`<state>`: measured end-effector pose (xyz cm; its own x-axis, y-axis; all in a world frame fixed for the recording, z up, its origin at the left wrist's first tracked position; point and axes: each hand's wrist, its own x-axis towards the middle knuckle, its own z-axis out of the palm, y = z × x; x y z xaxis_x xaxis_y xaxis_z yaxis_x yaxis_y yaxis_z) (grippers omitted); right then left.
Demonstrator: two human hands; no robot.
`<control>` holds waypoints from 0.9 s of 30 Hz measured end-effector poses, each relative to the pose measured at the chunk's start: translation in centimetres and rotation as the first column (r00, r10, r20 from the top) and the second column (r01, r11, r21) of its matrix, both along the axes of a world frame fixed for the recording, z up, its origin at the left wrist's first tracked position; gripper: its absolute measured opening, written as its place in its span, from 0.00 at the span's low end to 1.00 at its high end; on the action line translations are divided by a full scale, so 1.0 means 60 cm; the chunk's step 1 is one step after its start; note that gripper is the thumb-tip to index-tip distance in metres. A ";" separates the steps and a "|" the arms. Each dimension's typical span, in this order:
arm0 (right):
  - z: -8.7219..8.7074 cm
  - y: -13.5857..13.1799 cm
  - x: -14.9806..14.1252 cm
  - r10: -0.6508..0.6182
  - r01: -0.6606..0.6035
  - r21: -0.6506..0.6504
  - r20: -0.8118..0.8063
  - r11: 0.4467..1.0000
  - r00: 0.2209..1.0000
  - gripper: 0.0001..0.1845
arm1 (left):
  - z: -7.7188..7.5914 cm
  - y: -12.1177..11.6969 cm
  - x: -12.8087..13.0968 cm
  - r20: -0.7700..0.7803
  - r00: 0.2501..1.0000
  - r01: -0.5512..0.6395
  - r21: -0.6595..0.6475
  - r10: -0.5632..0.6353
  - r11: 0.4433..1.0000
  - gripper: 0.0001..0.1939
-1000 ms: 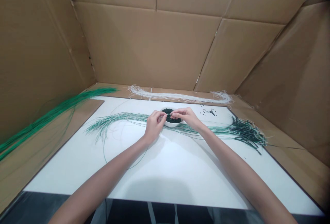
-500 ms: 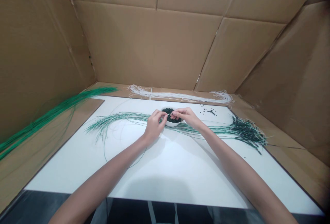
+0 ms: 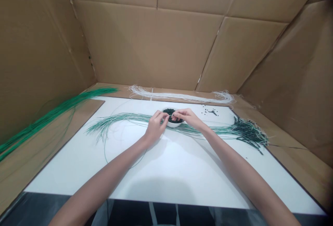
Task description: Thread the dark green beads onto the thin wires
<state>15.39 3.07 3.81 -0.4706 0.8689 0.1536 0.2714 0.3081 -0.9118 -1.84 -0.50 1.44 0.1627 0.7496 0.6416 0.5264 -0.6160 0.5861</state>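
My left hand (image 3: 155, 126) and my right hand (image 3: 187, 116) meet over a small white bowl (image 3: 172, 124) of dark green beads at the middle of the white board (image 3: 166, 170). My left fingers pinch the end of a thin green cord (image 3: 106, 149) that loops down across the board. A small dark bead appears to sit in the pinch of my right fingers, held against that cord end. A spread bundle of green cords (image 3: 117, 119) lies across the board behind my hands.
A heap of cords with dark beads (image 3: 248, 132) lies at the right edge. Loose beads (image 3: 210, 111) are scattered behind the bowl. White cords (image 3: 179, 96) lie along the back, bright green cords (image 3: 52, 111) at the left. Cardboard walls (image 3: 161, 38) enclose the space.
My hands have stayed almost still over the bowl; the fingertips have shifted slightly closer together.
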 end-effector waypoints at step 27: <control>-0.001 -0.002 -0.003 -0.019 0.019 -0.007 -0.029 1.000 0.999 0.16 | -0.005 0.001 0.002 -0.016 1.000 0.015 -0.003 -0.015 1.000 0.07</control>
<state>15.19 2.93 3.72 -0.4491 0.8788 0.1611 0.2511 0.2972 -0.9212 -1.73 -0.45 1.16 0.1841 0.7487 0.6369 0.5270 -0.6221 0.5790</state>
